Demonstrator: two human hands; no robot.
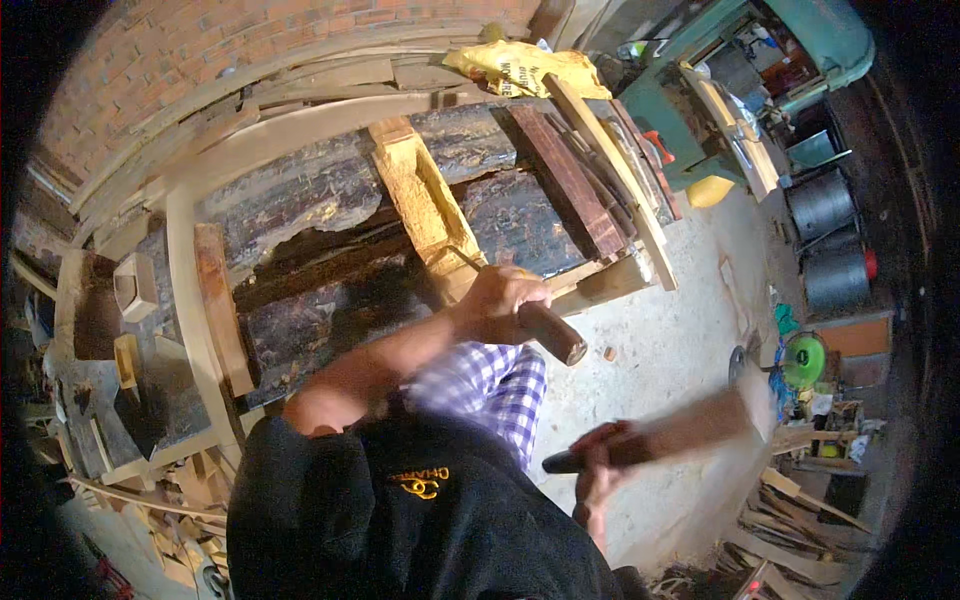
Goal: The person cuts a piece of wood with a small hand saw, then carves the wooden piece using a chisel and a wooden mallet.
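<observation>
My left hand (pixel 500 302) is closed around a chisel (pixel 553 335) with a thick, round wooden handle. Its thin blade points up and left, toward the near end of a pale yellow wooden block (pixel 387 132). A long trough is hollowed into that block, which lies across dark, rough planks. Away to the right, over the floor, my right hand (pixel 600 478) grips a wooden mallet (pixel 690 432). The mallet's broad end is smeared by motion and stands well apart from the chisel. A dark handle end sticks out on the hand's left side.
Dark rough planks (pixel 330 180) form the work surface. Reddish-brown timber (pixel 568 180) and loose strips lie at its right. A yellow sack (pixel 530 70) rests behind. Small wooden boxes (pixel 135 287) stand at left. Metal drums (pixel 838 280) and a green fan (pixel 804 361) are far right.
</observation>
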